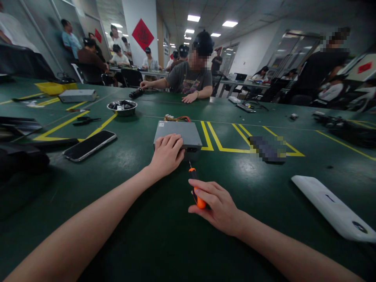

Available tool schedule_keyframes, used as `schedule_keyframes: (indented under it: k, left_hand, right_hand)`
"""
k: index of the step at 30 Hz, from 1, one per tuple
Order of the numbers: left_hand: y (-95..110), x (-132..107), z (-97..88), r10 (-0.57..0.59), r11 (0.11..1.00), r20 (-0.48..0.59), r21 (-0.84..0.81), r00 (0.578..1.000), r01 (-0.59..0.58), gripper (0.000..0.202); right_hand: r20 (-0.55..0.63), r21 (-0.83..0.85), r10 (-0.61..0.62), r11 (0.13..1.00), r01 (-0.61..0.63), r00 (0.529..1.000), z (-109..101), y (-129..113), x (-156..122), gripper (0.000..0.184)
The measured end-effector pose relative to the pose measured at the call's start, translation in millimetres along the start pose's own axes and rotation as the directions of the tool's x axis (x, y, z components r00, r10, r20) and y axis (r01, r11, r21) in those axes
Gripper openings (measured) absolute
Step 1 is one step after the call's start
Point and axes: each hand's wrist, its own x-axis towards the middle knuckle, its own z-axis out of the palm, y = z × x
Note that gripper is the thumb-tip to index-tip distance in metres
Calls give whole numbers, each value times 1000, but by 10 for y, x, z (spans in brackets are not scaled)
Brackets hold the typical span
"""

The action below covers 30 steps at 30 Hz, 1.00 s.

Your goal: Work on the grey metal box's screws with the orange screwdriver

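A grey metal computer power supply [179,131] lies on the green table, its bundle of coloured wires at the far side and a dark socket on its near face. My left hand [169,152] grips its near left part, fingers over the top and thumb down the front. In my right hand [216,201] is a screwdriver [200,199] with an orange and black handle, held between thumb and fingers. Its thin shaft points away from me at the near face of the power supply; whether the tip touches is too small to tell.
A black phone [90,145] and a steel bowl [122,107] of small parts are on the left. Farther left lie another metal box [77,95] and a yellow tray [54,88]. A white device [331,205] lies at right. Across the table [141,239] sits a person [190,76].
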Motion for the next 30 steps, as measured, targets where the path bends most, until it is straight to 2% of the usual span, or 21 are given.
schedule_keyframes:
  k: [4, 6, 10, 13, 17, 21, 25, 28, 30]
  left_hand:
    - [-3, 5, -12, 1, 1000, 4, -2, 1000, -1, 25]
    - [-2, 8, -19, 1, 1000, 5, -7, 1000, -1, 25]
    - [-5, 9, -11, -3, 1000, -1, -17, 1000, 3, 25]
    - [-6, 5, 3, -6, 1000, -5, -16, 1000, 6, 25]
    - [1, 4, 3, -12, 1000, -6, -11, 1000, 12, 25]
    - [6, 9, -1, -8, 1000, -4, 10, 1000, 8, 25]
    - [7, 12, 1, -8, 1000, -9, 12, 1000, 8, 25]
    - [8, 9, 2, -12, 1000, -6, 3, 1000, 12, 25]
    - [9, 7, 3, -15, 1000, -4, -1, 1000, 15, 25]
  right_hand:
    - [150, -11, 23, 1000, -21, 988, -70, -43, 34, 36]
    - [174, -48, 15, 999, -6, 985, -91, -62, 50, 35]
    - [55, -90, -2, 996, 7, 998, -49, -52, 46, 30]
    - [-7, -9, 12, 1000, -12, 1000, 8, -21, 19, 34]
    - [39, 67, 45, 997, -47, 998, -8, -22, 19, 39]
    - [144, 16, 14, 1000, -17, 990, -88, -59, 62, 39]
    - [67, -40, -3, 999, 6, 998, -72, -45, 49, 32]
    - [-13, 29, 18, 999, -18, 1000, -17, -19, 1, 34]
    - [-25, 65, 31, 997, -29, 999, 0, -14, -16, 36]
